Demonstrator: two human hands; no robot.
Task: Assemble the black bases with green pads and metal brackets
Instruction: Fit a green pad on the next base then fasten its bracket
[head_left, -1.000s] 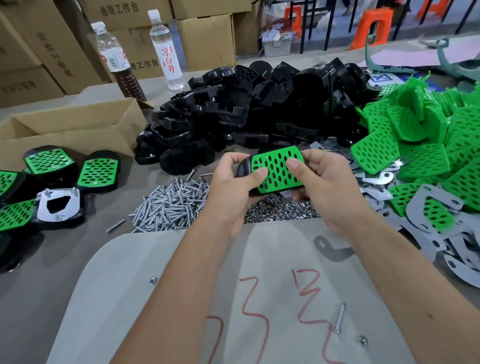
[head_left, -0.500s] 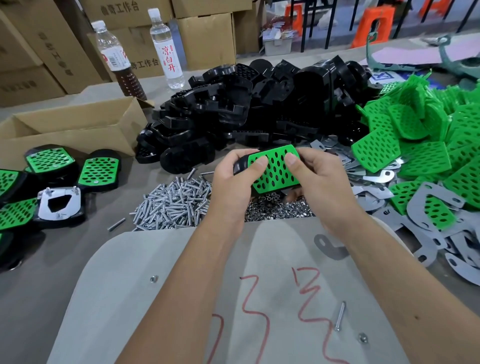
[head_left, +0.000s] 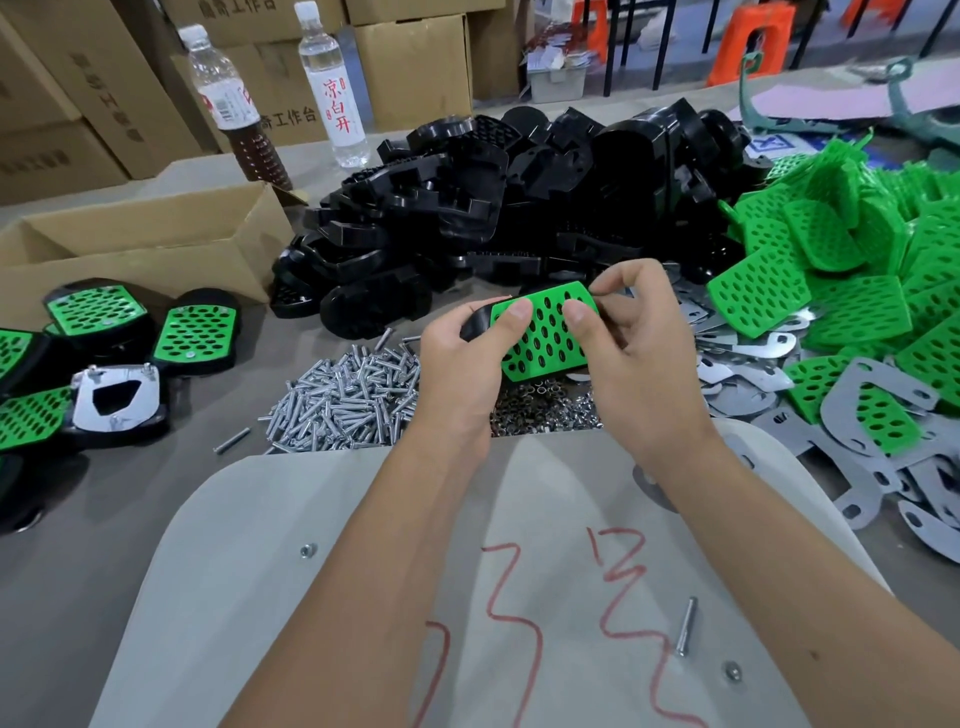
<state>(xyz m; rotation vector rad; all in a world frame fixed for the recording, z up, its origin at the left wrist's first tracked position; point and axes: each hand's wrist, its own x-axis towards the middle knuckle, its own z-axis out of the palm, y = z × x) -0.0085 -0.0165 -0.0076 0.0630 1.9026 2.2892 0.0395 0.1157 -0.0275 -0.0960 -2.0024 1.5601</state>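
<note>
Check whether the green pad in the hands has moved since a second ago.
Yes. The green pad has tilted, its right end rising toward the black base pile, farther above the heap of nuts; both hands hold it.

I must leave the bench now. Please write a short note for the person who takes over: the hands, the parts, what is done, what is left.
Left hand and right hand both grip one black base, thumbs pressing a green pad onto it.
Base pile behind, loose pads and metal brackets at right, screws in front.
Finished units lie at left.
Left: bracket and screws for this one.
</note>
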